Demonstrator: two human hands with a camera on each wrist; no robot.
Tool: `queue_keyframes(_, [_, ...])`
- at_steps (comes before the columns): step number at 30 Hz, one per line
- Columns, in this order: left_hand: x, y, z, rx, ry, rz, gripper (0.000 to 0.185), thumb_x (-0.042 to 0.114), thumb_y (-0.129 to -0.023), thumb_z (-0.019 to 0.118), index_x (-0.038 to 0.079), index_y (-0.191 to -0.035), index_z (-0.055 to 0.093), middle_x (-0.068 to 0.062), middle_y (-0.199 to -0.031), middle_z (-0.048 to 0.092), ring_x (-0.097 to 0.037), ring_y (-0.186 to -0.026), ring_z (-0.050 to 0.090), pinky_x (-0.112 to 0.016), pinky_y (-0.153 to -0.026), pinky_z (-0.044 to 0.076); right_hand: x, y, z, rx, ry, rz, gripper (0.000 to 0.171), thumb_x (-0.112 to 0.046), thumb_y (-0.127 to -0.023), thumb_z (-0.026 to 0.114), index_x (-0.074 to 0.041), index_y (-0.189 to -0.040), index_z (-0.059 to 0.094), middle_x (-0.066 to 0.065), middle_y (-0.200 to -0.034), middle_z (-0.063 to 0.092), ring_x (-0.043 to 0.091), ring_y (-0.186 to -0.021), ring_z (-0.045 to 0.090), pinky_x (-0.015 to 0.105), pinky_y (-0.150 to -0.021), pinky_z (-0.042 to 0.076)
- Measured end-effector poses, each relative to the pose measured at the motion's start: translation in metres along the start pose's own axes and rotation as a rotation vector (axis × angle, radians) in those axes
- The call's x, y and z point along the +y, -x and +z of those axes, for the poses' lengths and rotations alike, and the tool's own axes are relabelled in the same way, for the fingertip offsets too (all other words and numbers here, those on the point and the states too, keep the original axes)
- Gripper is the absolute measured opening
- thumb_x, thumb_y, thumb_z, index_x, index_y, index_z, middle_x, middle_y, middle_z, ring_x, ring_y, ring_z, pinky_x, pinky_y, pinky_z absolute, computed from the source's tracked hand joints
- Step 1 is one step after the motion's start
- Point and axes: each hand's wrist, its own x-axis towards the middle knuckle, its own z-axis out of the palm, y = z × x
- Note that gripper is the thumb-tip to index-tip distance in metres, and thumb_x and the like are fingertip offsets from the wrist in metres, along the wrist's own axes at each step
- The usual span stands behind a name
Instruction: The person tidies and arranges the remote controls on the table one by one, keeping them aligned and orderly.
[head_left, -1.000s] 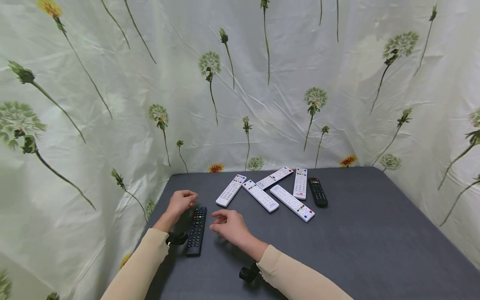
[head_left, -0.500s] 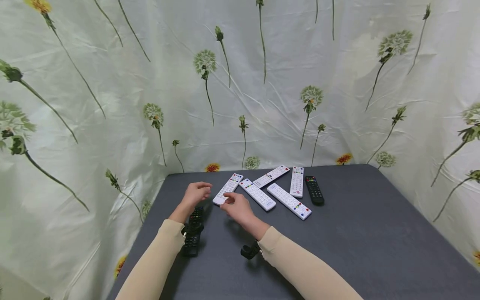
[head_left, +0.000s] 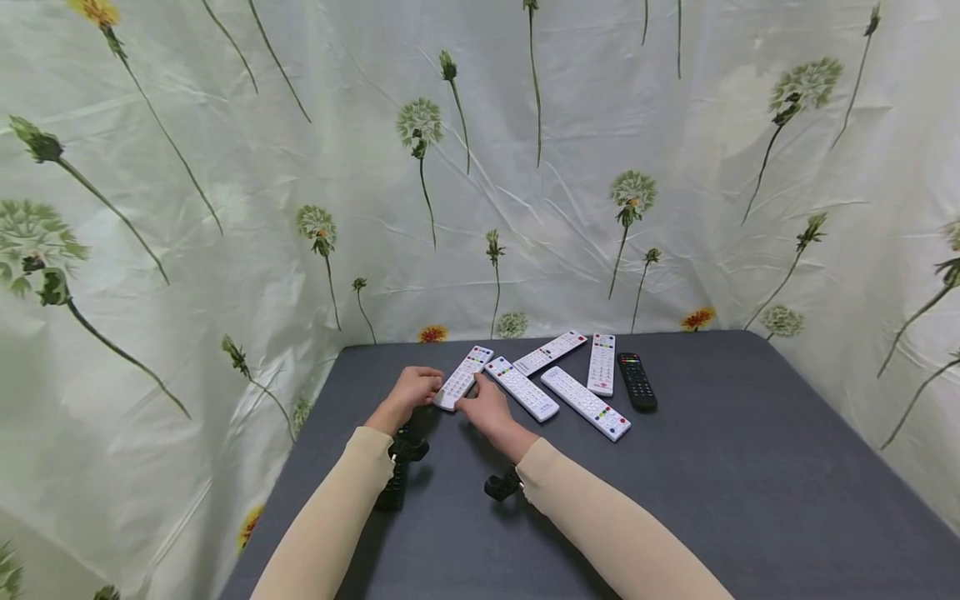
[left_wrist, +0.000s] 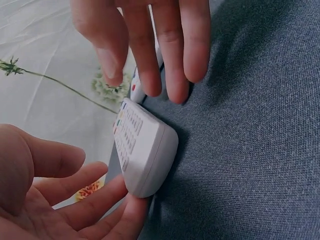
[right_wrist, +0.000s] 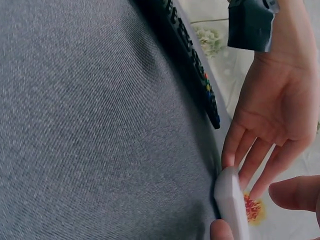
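A white remote control (head_left: 462, 379) with coloured buttons lies slanted on the dark grey table, both hands close about its near end. My left hand (head_left: 416, 388) is on its left side; in the left wrist view its extended fingertips meet the end of the remote (left_wrist: 155, 150). On the other side is my right hand (head_left: 491, 410), its fingers slightly bent and apart from the remote in the left wrist view. Neither hand grips it. A black remote control (head_left: 392, 493) lies nearer, partly hidden beneath my left wrist; the right wrist view shows that black remote (right_wrist: 187, 55) along its edge.
To the right lie several other remotes: a white one (head_left: 522, 389) close by, another white one (head_left: 587, 404) at a slant, two more white ones farther back, and a black one (head_left: 637, 382). A flower-patterned curtain (head_left: 555, 208) hangs behind the table (head_left: 712, 500).
Both hands have moved forward from around the black remote to the near end of the leftmost white remote. The left hand also shifted right. The remotes remain in place.
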Motion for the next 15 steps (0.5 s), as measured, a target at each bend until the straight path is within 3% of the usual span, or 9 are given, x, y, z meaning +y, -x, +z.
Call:
queue_keyframes(6, [0.002, -0.001, 0.005, -0.024, 0.02, -0.02, 0.032, -0.001, -0.095, 0.059, -0.007, -0.126, 0.065, -0.011, -0.093, 0.066, -0.013, -0.07, 0.06, -0.027, -0.066, 0.056, 0.011, -0.007, 0.004, 0.003, -0.223, 0.04, 0.071, 0.004, -0.083, 0.069, 0.005, -0.148, 0.043, 0.024, -0.124, 0.055, 0.02, -0.079, 0.068, 0.03, -0.069, 0.06])
queue_keyframes(11, [-0.001, 0.0, 0.01, -0.017, 0.009, -0.036, 0.032, -0.006, -0.092, 0.059, -0.006, -0.123, 0.067, -0.011, -0.097, 0.067, -0.013, -0.072, 0.061, -0.028, -0.069, 0.057, 0.015, -0.009, 0.003, -0.017, -0.405, 0.085, 0.069, 0.013, -0.081, 0.063, 0.011, -0.147, 0.041, 0.025, -0.122, 0.055, 0.02, -0.08, 0.067, 0.033, -0.073, 0.061])
queue_keyframes(15, [-0.001, 0.003, 0.012, -0.004, 0.023, -0.05, 0.035, -0.011, -0.087, 0.059, -0.006, -0.12, 0.069, -0.011, -0.097, 0.067, -0.013, -0.072, 0.059, -0.028, -0.066, 0.056, 0.016, -0.009, 0.001, -0.038, -0.46, 0.102, 0.064, 0.014, -0.082, 0.061, 0.012, -0.144, 0.044, 0.027, -0.12, 0.061, 0.019, -0.08, 0.068, 0.032, -0.072, 0.061])
